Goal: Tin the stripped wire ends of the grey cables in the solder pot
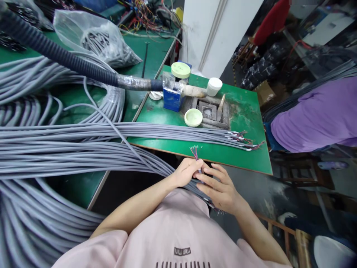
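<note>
My left hand point(186, 172) is closed around a grey cable near its stripped end, thumb on top. From that grip a fan of thin coloured wires point(195, 152) with bare tips points up. My right hand point(223, 189) is just beside it, fingers spread and slightly bent, the fingertips close to the cable and the left thumb; its own thumb is hidden. Below both hands, a bundle of grey cables point(195, 186) runs across my lap, with its wire ends under the right hand. Another grey cable bundle point(173, 131) lies on the green table, its stripped ends to the right.
On the green table point(251, 160) are a solder pot point(208, 111), a pale green lid point(193, 117), a white tub point(214, 86) and a blue box point(171, 99). A ribbed hose point(83, 69) crosses above coiled cables. A person in a purple shirt point(318, 115) is at right.
</note>
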`<state>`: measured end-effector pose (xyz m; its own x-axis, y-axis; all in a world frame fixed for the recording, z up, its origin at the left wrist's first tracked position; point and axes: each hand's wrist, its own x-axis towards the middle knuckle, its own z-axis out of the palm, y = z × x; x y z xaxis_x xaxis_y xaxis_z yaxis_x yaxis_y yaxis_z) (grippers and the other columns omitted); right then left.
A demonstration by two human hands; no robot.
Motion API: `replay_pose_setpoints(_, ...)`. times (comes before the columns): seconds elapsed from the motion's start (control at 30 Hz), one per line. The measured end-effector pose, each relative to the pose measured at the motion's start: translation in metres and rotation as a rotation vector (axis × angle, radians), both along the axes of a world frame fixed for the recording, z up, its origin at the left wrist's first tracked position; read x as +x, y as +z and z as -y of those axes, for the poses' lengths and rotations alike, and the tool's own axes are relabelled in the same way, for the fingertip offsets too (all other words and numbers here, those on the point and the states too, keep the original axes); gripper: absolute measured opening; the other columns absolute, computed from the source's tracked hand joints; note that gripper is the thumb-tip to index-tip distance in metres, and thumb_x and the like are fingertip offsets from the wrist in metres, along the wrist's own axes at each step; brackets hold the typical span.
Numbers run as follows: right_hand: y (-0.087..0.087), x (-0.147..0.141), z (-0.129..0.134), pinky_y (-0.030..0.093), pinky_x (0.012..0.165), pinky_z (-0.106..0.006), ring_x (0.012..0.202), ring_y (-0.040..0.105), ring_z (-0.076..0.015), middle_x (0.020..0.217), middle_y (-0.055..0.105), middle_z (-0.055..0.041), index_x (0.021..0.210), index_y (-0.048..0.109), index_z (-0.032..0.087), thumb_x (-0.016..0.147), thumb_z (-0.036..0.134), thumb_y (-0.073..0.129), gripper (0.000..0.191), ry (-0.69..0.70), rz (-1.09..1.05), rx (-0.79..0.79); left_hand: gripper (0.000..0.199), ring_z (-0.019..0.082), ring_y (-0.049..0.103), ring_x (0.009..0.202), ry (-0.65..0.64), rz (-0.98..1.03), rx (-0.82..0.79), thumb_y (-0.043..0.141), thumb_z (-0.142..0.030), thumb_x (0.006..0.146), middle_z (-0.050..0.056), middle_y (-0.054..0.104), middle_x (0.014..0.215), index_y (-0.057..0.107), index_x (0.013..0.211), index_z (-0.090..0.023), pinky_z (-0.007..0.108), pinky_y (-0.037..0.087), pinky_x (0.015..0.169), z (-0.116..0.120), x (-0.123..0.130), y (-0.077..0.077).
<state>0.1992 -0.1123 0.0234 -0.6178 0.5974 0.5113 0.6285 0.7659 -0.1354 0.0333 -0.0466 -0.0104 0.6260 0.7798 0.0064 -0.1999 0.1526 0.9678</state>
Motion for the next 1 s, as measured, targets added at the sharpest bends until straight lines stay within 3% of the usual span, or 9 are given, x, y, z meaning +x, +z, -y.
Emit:
replay_pose_setpoints(0.23, -0.002, 0.001, 0.003, 0.05, 0.099, -0.045, 0.117, 0.059, -0.0217, 0.113, 0.071, -0.0047, 0.102, 0.066, 0.027, 0.082, 0.011, 0.05, 0.03, 0.005, -0.094, -0.053, 0.063, 0.009, 0.042, 0.047, -0.031, -0.026, -0.032, 0.041, -0.063, 0.086, 0.002, 0.054, 0.05, 0.068, 0.07, -0.009, 0.022, 0.035, 0.048, 0.0, 0.001, -0.001)
replay_pose_setpoints(0.37, -0.005, 0.003, 0.005, 0.055, 0.084, -0.043, 0.098, 0.064, -0.023, 0.104, 0.069, -0.0085, 0.1, 0.064, 0.027, 0.079, 0.008, 0.055, 0.03, -0.191, -0.279, -0.073, 0.063, 0.008, 0.042, 0.046, -0.034, -0.008, -0.02, 0.04, -0.06, 0.088, 0.002, 0.053, 0.049, 0.072, 0.08, -0.008, 0.021, 0.033, 0.047, -0.002, 0.002, -0.001)
replay_pose_setpoints(0.5, -0.013, -0.001, 0.005, 0.051, 0.071, -0.034, 0.079, 0.062, -0.0191, 0.083, 0.066, -0.006, 0.087, 0.062, 0.021, 0.083, 0.02, 0.061, 0.004, -0.335, -0.336, -0.238, 0.06, 0.008, 0.043, 0.048, -0.034, -0.017, -0.009, 0.038, -0.056, 0.091, 0.002, 0.053, 0.051, 0.074, 0.087, -0.009, 0.02, 0.033, 0.047, -0.002, 0.001, -0.001)
replay_pose_setpoints(0.6, -0.02, -0.01, 0.006, 0.047, 0.066, -0.029, 0.072, 0.061, -0.0165, 0.077, 0.066, -0.0039, 0.083, 0.06, 0.019, 0.09, 0.031, 0.054, 0.015, -0.317, -0.314, -0.395, 0.058, 0.008, 0.042, 0.047, -0.025, -0.019, -0.023, 0.039, -0.055, 0.091, 0.001, 0.053, 0.051, 0.074, 0.09, -0.009, 0.02, 0.032, 0.047, -0.002, 0.001, -0.001)
replay_pose_setpoints(0.7, -0.024, -0.017, 0.007, 0.044, 0.061, -0.025, 0.065, 0.06, -0.0136, 0.072, 0.066, -0.0021, 0.084, 0.06, 0.019, 0.094, 0.03, 0.045, 0.021, -0.309, -0.301, -0.508, 0.056, 0.008, 0.043, 0.046, 0.017, -0.028, -0.017, 0.042, -0.055, 0.09, 0.001, 0.055, 0.053, 0.072, 0.097, -0.009, 0.02, 0.035, 0.047, -0.001, 0.001, -0.002)
replay_pose_setpoints(0.8, -0.024, -0.02, 0.006, 0.04, 0.058, -0.023, 0.059, 0.057, -0.0117, 0.065, 0.063, -0.0005, 0.078, 0.058, 0.019, 0.095, 0.028, 0.043, 0.024, -0.341, -0.288, -0.556, 0.049, 0.01, 0.052, 0.05, 0.091, -0.085, 0.131, 0.039, -0.048, 0.094, 0.002, 0.061, 0.058, 0.069, 0.108, -0.011, 0.021, 0.041, 0.053, -0.001, 0.0, -0.003)
replay_pose_setpoints(0.87, -0.024, -0.018, 0.007, 0.038, 0.056, -0.023, 0.056, 0.055, -0.0114, 0.061, 0.061, 0.0001, 0.072, 0.055, 0.019, 0.094, 0.029, 0.044, 0.027, -0.357, -0.283, -0.571, 0.045, 0.013, 0.061, 0.062, 0.135, -0.14, 0.312, 0.038, -0.041, 0.095, 0.006, 0.07, 0.075, 0.068, 0.112, -0.013, 0.023, 0.046, 0.062, 0.0, 0.001, -0.003)
replay_pose_setpoints(0.93, -0.026, -0.014, 0.01, 0.038, 0.055, -0.023, 0.056, 0.055, -0.0115, 0.06, 0.06, -0.0002, 0.069, 0.053, 0.019, 0.094, 0.031, 0.043, 0.03, -0.366, -0.291, -0.578, 0.04, 0.014, 0.066, 0.075, 0.129, -0.168, 0.48, 0.04, -0.037, 0.094, 0.011, 0.072, 0.098, 0.069, 0.107, -0.014, 0.024, 0.048, 0.07, 0.001, 0.003, -0.002)
replay_pose_setpoints(1.0, -0.031, -0.004, 0.018, 0.038, 0.056, -0.023, 0.056, 0.055, -0.0119, 0.06, 0.06, -0.0008, 0.069, 0.054, 0.019, 0.095, 0.033, 0.041, 0.032, -0.373, -0.289, -0.596, 0.036, 0.014, 0.066, 0.077, 0.072, -0.183, 0.562, 0.045, -0.038, 0.093, 0.011, 0.072, 0.103, 0.07, 0.101, -0.014, 0.023, 0.048, 0.07, 0.001, 0.006, -0.003)
